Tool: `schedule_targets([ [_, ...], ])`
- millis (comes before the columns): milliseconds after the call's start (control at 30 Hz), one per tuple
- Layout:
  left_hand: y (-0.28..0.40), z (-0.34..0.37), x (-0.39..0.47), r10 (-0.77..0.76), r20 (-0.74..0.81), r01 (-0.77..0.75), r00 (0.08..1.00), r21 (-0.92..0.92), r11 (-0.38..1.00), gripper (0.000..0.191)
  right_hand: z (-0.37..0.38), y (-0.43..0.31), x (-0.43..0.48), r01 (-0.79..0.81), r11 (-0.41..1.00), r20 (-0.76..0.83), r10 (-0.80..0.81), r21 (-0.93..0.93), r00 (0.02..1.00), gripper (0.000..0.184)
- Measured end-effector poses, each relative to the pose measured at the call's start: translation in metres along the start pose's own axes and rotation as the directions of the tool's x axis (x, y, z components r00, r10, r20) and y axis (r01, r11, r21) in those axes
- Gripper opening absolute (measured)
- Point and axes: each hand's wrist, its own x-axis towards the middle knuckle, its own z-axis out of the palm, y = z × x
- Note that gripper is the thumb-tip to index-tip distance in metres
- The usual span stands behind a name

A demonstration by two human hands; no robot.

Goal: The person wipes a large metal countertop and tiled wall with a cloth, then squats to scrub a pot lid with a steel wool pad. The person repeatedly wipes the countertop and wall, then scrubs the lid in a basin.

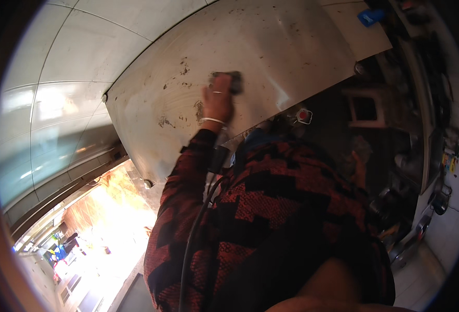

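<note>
My left hand (pixel 218 103), with a ring and a pale bangle, is pressed over a dark scrubbing pad (pixel 235 82) on a metal tabletop (pixel 291 46). Hand and pad are blurred. Dark, crusty stains (pixel 199 111) mark the metal just left of the hand, with smaller spots farther up. My right hand (pixel 359 169) is low at my right side in shadow, away from the tabletop, beside a greyish, blurred object (pixel 363 148); the grip is unclear. A dark cable runs along my left sleeve.
A tiled wall (pixel 73 50) borders the tabletop's far left edge. A blue object (pixel 371 17) lies at the upper right. Below the near edge are a red and white item (pixel 303 116) and a wooden stool (pixel 363 109). Cookware (pixel 441 199) stands along the right; bright light comes from the lower left.
</note>
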Motion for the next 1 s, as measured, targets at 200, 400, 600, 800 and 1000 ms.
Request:
schedule_targets([
  [200,-0.093,-0.04,-0.004,-0.139,-0.195,0.219,0.971,0.485,0.847,0.067,-0.005,0.017,-0.024,0.063,0.982,-0.229,-0.104,-0.178,0.968,0.043],
  [400,-0.003,0.049,-0.03,0.193,-0.137,-0.141,0.972,0.318,0.938,0.063,-0.036,0.017,-0.016,-0.24,0.969,-0.218,0.223,-0.057,0.95,0.065],
  [600,-0.069,-0.027,-0.011,-0.295,-0.089,0.301,0.951,0.47,0.83,0.063,-0.041,-0.002,0.0,0.528,0.411,0.251,-0.561,-0.743,0.789,0.039],
  [800,0.011,0.031,-0.034,0.082,-0.122,-0.028,0.989,0.396,0.918,0.065,-0.029,-0.014,0.015,-0.092,0.984,-0.217,0.057,-0.153,0.974,0.038],
  [1000,-0.13,-0.028,0.017,-0.294,-0.404,0.467,0.866,0.443,0.765,0.056,-0.013,-0.024,-0.001,-0.02,0.992,-0.165,-0.001,-0.127,0.986,0.045],
])
